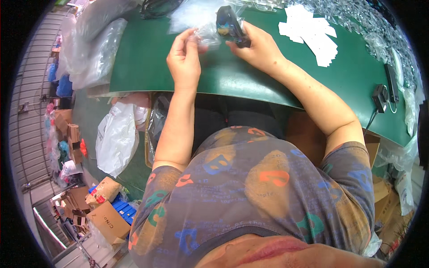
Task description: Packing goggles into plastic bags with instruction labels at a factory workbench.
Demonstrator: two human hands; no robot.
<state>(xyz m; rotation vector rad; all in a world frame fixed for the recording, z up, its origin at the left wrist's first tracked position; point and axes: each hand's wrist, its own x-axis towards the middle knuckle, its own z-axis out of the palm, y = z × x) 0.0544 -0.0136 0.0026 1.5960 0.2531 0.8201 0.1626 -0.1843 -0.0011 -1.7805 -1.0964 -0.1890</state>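
Note:
Over the far middle of the green table, my right hand grips a glossy black curved object with a bluish, lens-like sheen. Its exact kind cannot be made out. Just left of it, my left hand pinches a thin clear plastic bag between thumb and fingers. The bag and the black object meet or overlap, and I cannot tell whether one is inside the other. More clear plastic bags lie flat behind my left hand.
White paper slips are spread right of my right hand. Clear plastic pieces heap along the far right edge. A black adapter with a cable lies at the right. Large clear bags cover the left corner; a white bag hangs below.

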